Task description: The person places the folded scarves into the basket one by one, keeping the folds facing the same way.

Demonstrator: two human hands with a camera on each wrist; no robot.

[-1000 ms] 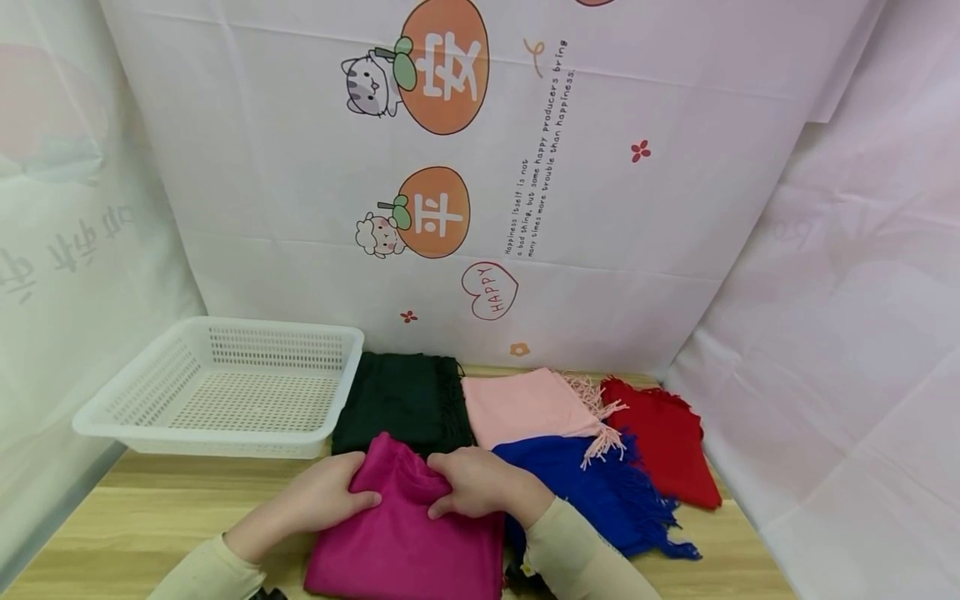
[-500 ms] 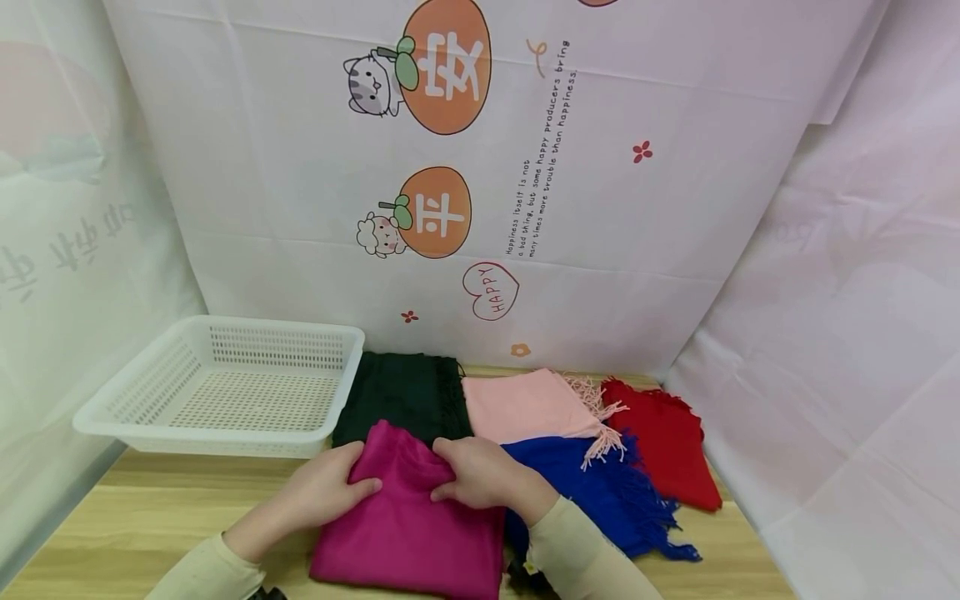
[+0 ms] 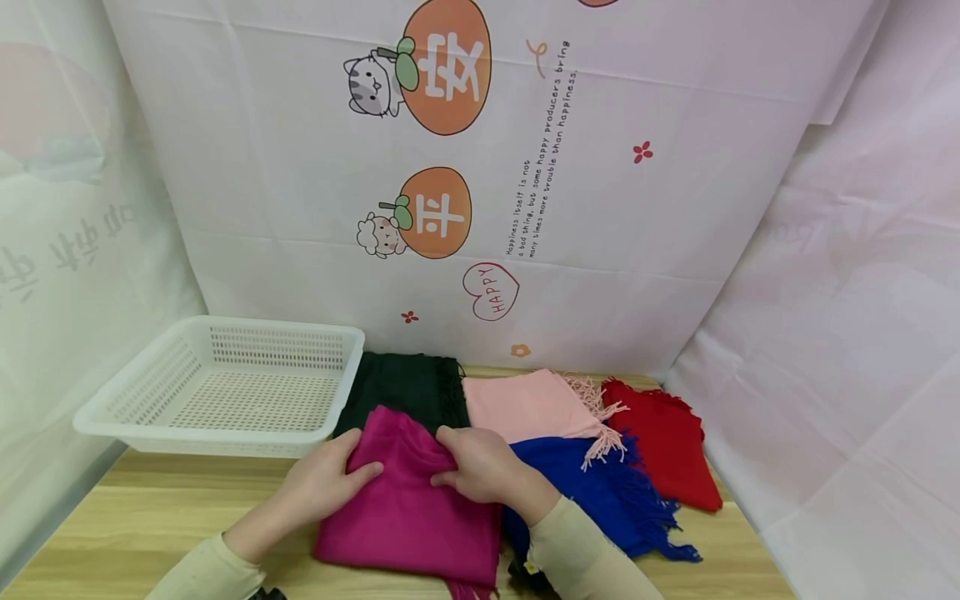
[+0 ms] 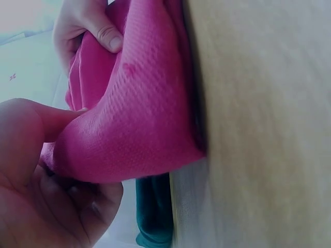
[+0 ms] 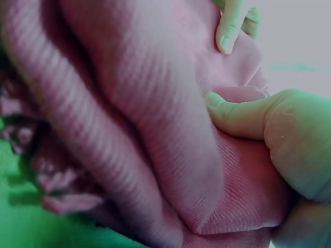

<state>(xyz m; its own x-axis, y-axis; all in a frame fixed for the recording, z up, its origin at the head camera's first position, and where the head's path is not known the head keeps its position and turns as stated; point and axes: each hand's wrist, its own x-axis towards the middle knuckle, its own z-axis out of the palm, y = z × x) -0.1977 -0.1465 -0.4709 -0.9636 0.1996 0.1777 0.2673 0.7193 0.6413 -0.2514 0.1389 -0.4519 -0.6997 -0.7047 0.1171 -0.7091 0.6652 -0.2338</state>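
Lower centre of head view: folded magenta cloth point(image 3: 420, 525), left hand point(image 3: 318, 482) and right hand point(image 3: 483, 468) pinching either side of its upper end; step looks like a two-handed lift, next move calling for even grips, folds intact.

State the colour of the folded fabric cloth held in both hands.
Magenta; the folded fabric cloth shows best in the head view.

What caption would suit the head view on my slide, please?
Left hand and right hand grip a magenta cloth near a white basket and a dark green cloth.
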